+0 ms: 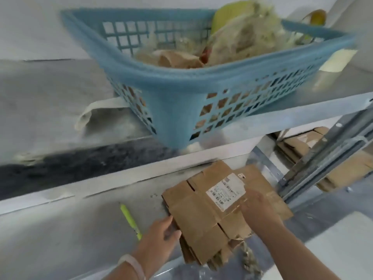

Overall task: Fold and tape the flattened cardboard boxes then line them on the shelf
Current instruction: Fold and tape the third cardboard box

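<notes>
A stack of flattened brown cardboard boxes [203, 217] lies on the lower grey shelf [80, 229], the top one bearing a white shipping label [225, 191]. My left hand [161, 237] grips the stack's left edge, thumb on top. On the stack's right side, beside the label, my right hand [255, 209] holds the top box; its fingertips are hidden. Torn tape hangs from the stack's near end.
A blue plastic basket [181, 102] full of crumpled tape and paper sits on the upper shelf, overhanging its front edge. A yellow-green pen [130, 220] lies left of the stack. More flattened cardboard [302, 146] is stacked behind the metal shelf post [323, 156] at right.
</notes>
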Tool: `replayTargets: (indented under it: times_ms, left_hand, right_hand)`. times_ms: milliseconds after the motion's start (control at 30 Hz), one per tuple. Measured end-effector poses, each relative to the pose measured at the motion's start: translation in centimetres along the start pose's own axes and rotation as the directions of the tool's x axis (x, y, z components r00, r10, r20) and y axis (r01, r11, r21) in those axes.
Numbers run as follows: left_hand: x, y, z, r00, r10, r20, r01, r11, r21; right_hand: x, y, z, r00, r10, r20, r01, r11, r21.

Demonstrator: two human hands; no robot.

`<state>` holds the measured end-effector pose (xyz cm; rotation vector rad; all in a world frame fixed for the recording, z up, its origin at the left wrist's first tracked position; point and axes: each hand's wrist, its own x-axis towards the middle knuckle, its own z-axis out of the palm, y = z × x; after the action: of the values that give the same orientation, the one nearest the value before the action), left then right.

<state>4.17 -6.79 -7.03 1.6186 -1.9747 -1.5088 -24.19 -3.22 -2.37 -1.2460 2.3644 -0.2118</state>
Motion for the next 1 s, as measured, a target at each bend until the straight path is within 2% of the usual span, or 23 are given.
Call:
replayTargets:
  times_ms: [67,133,200,267,300,367,467,533,600,767,1000]
  left_hand:
    - [0.3,-0.2,1.3,0.994,-0.084,-0.071,0.075,0.990,-0.122]
    - [-0.6,2.0,2.0,0.992,-0.099,-0.081,0.076,0.967,-0.244]
    - [-0.8,3.6,2.7,0.981,-0.151,-0.119,0.084,0.894,-0.441]
    - [-0.6,4.4,3.5,0.955,-0.248,-0.160,0.099,0.780,-0.618]
    - [-0.5,4.8,3.7,0.936,-0.298,-0.187,0.101,0.736,-0.669]
    - [-0.5,5.3,3.7,0.906,-0.342,-0.250,0.077,0.712,-0.698]
    - [-1.3,6.0,2.5,0.879,-0.349,-0.324,0.009,0.693,-0.721]
    - [-2.2,5.8,1.2,0.874,-0.321,-0.363,-0.051,0.684,-0.728]
    - [-3.5,5.7,-0.3,0.869,-0.272,-0.413,-0.117,0.698,-0.706]
    - [-7.7,3.9,-3.6,0.807,-0.097,-0.583,-0.291,0.793,-0.535]
    - [-13.4,-1.9,-9.3,0.668,-0.043,-0.743,-0.337,0.873,-0.353]
  right_hand:
    - [2.2,1.4,-0.1,0.999,0.036,0.028,-0.036,0.999,-0.016]
    - [3.3,1.8,-0.3,0.999,0.031,0.027,-0.031,0.999,-0.012]
    - [3.5,1.5,-0.8,1.000,-0.031,-0.002,0.031,0.999,0.018]
    - [3.5,1.2,-1.8,0.998,-0.061,-0.026,0.062,0.997,0.040]
    - [3.5,1.2,-2.2,0.998,-0.061,-0.034,0.063,0.997,0.050]
    - [3.3,1.0,-2.8,0.997,-0.059,-0.044,0.062,0.996,0.061]
    - [2.6,0.3,-3.6,0.991,-0.125,-0.049,0.132,0.971,0.201]
    - [1.7,-0.6,-4.1,0.981,-0.183,-0.071,0.196,0.917,0.346]
    - [0.6,-1.7,-4.4,0.964,-0.234,-0.122,0.264,0.871,0.414]
    - [-3.7,-5.1,-3.1,0.945,-0.302,-0.123,0.317,0.765,0.561]
    - [-9.2,-11.5,3.5,0.863,-0.504,-0.040,0.373,0.582,0.723]
